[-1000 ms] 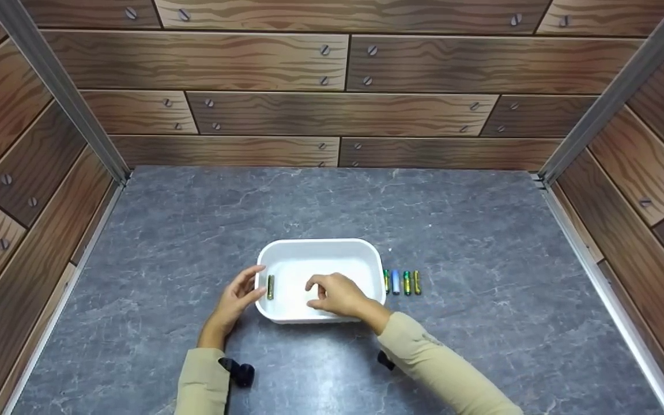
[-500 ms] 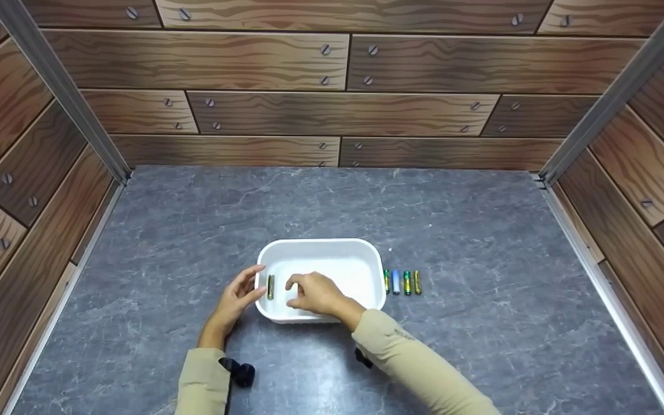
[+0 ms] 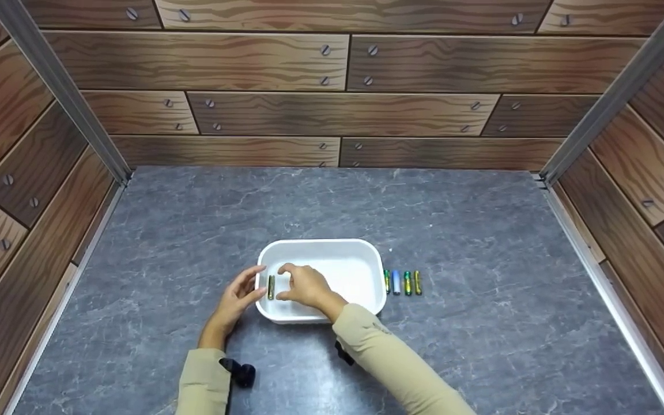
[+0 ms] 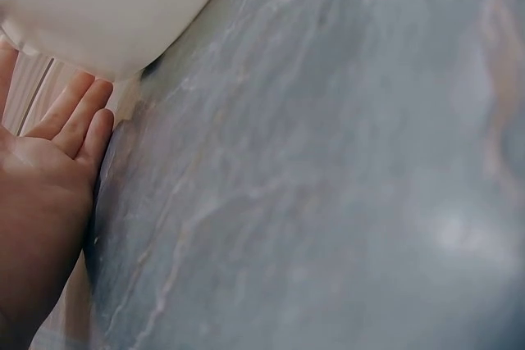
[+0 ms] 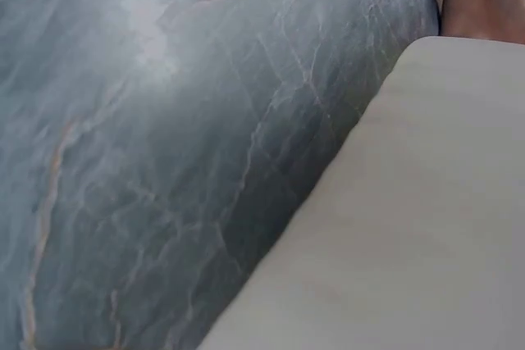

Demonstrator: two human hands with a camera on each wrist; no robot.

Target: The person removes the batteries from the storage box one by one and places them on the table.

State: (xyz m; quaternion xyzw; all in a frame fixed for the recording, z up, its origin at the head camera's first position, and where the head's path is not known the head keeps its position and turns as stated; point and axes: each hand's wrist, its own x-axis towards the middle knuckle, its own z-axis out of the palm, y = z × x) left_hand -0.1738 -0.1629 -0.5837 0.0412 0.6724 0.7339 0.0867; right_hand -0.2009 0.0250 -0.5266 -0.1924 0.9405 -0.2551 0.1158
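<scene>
A white rectangular tub (image 3: 355, 276) sits on the grey table. Inside it, near the left wall, lies a small gold-and-dark battery (image 3: 271, 287). My left hand (image 3: 237, 297) touches the tub's left side with its fingertips and thumb; in the left wrist view its fingers (image 4: 78, 120) are fairly straight against the outer wall. Over the tub's left half is my right hand (image 3: 307, 286), its thumb and forefinger spread just right of the battery, with nothing seen between them. The right wrist view gives mainly sleeve and table, with little of the hand.
Several batteries stand in a row just outside the tub's right wall, among them a blue battery (image 3: 396, 282), a green one (image 3: 407, 283) and a gold one (image 3: 418, 282). Wood-print panels (image 3: 332, 63) enclose the grey marbled table (image 3: 482, 242) at the back and sides.
My right hand has moved left across the tub toward the battery, and its thumb and forefinger have spread wider. The left hand, the tub and the batteries have stayed put.
</scene>
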